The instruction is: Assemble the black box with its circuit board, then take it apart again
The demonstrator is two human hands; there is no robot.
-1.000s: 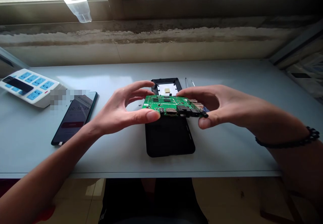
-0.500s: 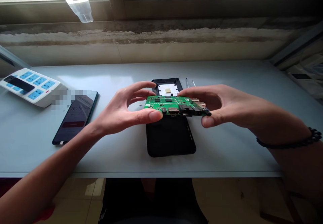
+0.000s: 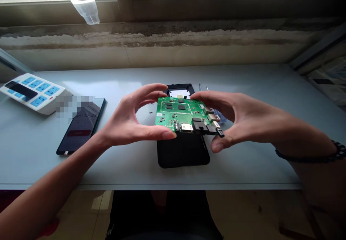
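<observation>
A green circuit board (image 3: 175,114) is held up above the table, its chip side towards me and metal and black ports along its near and right edges. My left hand (image 3: 135,119) grips its left side, thumb at the near edge and fingers at the far one. At the right side, my right hand (image 3: 238,115) holds the board between fingers at the far edge and thumb near the front corner. Beneath it lies a black plastic cover (image 3: 181,151). Behind, partly hidden by the board, is a black casing (image 3: 192,88) with a pale inside.
A phone (image 3: 81,128) showing a timer lies left of my left arm. Farther left stands a white power strip (image 3: 32,92) with blue sockets. Two thin metal tools (image 3: 200,87) lie behind the board, and a small screw (image 3: 150,112) is by my left fingers.
The board has tilted so that more of its upper face shows, with its near edge lower. My two thumbs have moved down with it, and both hands keep their hold.
</observation>
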